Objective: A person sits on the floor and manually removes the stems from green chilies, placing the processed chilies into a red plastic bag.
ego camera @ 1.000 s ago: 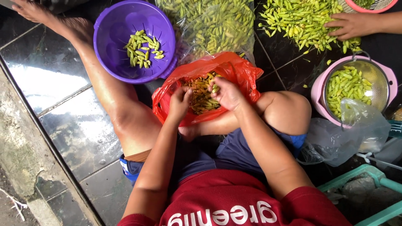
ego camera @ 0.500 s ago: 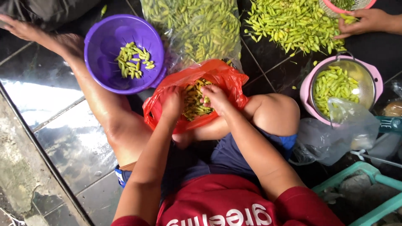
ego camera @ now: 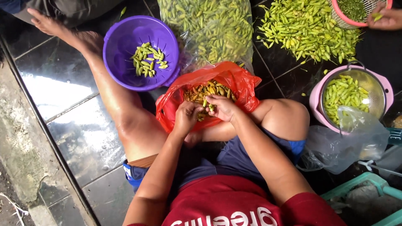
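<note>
A home floor is serving as a food-prep spot — dark glossy tiles point(ego camera: 63, 125), chilli heaps point(ego camera: 305, 29), a purple colander point(ego camera: 125, 46) — people sitting barefoot.

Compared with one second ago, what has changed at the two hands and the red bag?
The left hand and right hand have closed toward each other over the red bag; the right hand's fingers now pinch one small green chili. The other person's hand went from the loose pile to the pink basket. The purple bowl, the chili bags and the pink strainer stayed put.
</note>
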